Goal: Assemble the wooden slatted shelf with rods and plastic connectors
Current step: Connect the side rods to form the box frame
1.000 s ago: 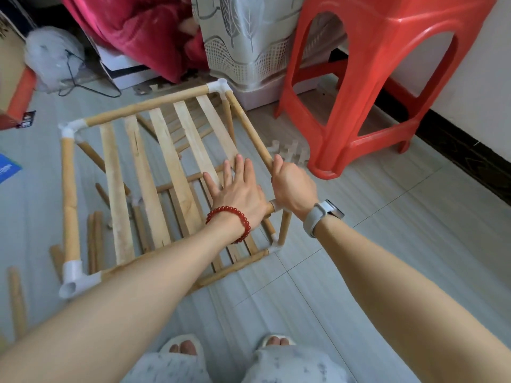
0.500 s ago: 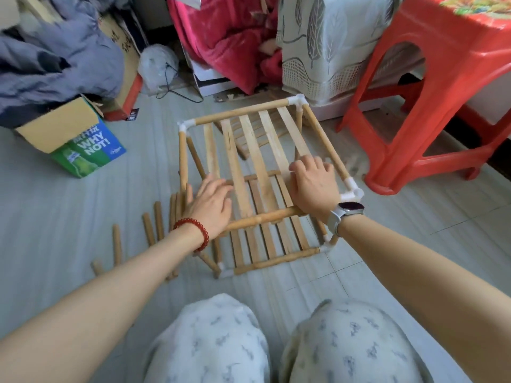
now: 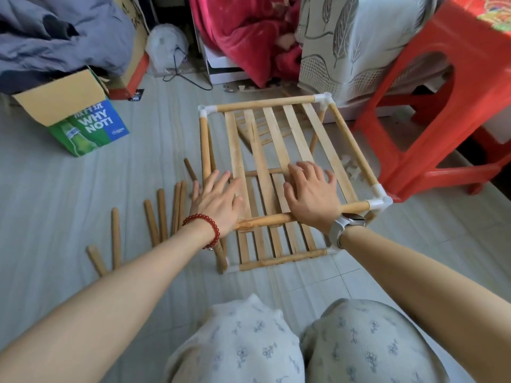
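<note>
Since the prior frame, my left hand (image 3: 218, 201) slid onto the slats; both hands, right hand (image 3: 311, 193) included, lay spread, pressing the shelf (image 3: 279, 150). Two tiers stood joined; spare rods (image 3: 154, 219) left of my left hand remained unfitted.

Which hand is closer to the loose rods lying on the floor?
Left. The left hand presses the shelf's top slats at its left edge, right beside the loose rods; the right hand lies further right on the slats.
</note>
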{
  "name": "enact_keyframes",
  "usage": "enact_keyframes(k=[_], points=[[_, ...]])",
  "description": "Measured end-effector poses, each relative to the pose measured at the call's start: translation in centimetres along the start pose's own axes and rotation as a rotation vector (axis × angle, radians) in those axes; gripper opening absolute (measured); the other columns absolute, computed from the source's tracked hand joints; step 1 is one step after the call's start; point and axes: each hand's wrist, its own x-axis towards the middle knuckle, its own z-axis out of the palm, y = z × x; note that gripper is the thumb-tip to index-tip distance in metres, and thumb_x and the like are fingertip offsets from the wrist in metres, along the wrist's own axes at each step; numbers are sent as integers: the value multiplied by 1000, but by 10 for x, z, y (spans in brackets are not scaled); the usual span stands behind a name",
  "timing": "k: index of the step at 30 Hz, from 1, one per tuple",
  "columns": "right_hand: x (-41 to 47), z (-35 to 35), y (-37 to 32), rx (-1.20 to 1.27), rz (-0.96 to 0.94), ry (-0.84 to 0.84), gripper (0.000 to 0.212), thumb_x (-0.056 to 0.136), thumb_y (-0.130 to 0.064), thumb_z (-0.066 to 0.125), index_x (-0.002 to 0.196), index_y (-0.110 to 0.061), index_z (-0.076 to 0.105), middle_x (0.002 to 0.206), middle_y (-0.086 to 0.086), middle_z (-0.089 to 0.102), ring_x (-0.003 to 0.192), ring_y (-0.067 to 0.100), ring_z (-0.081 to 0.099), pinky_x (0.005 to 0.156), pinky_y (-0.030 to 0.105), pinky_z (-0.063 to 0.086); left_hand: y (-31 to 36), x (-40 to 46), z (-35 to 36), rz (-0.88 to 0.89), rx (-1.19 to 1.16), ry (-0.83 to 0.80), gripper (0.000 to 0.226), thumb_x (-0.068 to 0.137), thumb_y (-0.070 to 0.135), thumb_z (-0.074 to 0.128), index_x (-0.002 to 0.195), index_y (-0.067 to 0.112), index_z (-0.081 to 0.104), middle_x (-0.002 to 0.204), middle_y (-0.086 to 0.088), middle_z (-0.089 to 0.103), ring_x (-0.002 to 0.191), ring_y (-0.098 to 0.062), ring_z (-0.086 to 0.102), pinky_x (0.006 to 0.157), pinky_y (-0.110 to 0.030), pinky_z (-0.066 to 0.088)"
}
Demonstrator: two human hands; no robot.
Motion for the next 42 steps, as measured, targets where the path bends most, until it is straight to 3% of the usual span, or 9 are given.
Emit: enact_keyframes(k=[3,8,13,18,22,26,31,34,42], points=[[-1,7,0,-39,3,-92,57,97,-47,22,148,-23,17,157,1,16,146,21,5,115,50,0,-4,-3,8,-6,-16,20,49,101,37,18,149,30,20,159,2,7,146,-14,-7,117,-47,-5],[9,15,16,-27,-4,-130,54,98,-45,21,148,-26,18,157,-1,14,146,21,3,117,50,9,-2,17,24,28,-96,11,54,98,40,13,148,24,23,158,0,11,146,-18,-7,117,-51,7],[-7,11,9,0,-38,-176,49,99,-37,26,147,-27,24,155,0,19,145,19,7,117,48,8,4,4,21,-2,-173,-71,48,102,32,23,149,22,22,159,1,9,145,-15,-12,119,-36,-3],[-2,-7,5,-63,-28,-119,41,97,-28,36,138,-24,42,151,0,31,142,20,19,117,45,13,25,-3,-5,-121,-886,-135,49,103,30,26,150,23,14,158,7,-6,144,-9,-11,118,-38,-3],[7,-22,-29,122,-111,-95,38,98,-33,36,129,-19,54,140,2,47,133,22,36,110,38,29,43,-10,-13,-225,-1461,-26,41,103,26,30,144,27,28,156,0,19,142,-14,20,112,-29,17],[0,-9,-61,-46,-185,-424,69,91,-65,31,147,-25,28,156,1,20,144,23,15,116,50,12,12,2,-22,-193,-975,123,54,96,-6,33,141,24,38,154,3,24,143,-15,19,104,-19,20],[5,-8,-70,-50,-250,-523,74,86,-54,50,148,-22,23,157,0,15,143,34,3,114,55,19,-30,25,-21,-26,-169,-139,89,80,-18,33,145,42,22,157,14,-12,144,-19,-19,116,-55,11],[4,-11,-70,13,-203,-601,75,86,-44,55,149,-20,20,158,-3,7,143,35,-13,114,59,13,-26,24,-15,117,23,-85,82,80,-13,38,141,40,27,157,12,-18,141,-21,-27,117,-53,1],[-5,-27,-34,-99,-199,-709,68,85,-41,61,143,-19,31,159,-6,-3,144,25,-18,117,49,2,7,9,-7,262,90,-7,47,92,16,44,136,31,39,151,8,25,146,-14,-7,109,-56,-20]])
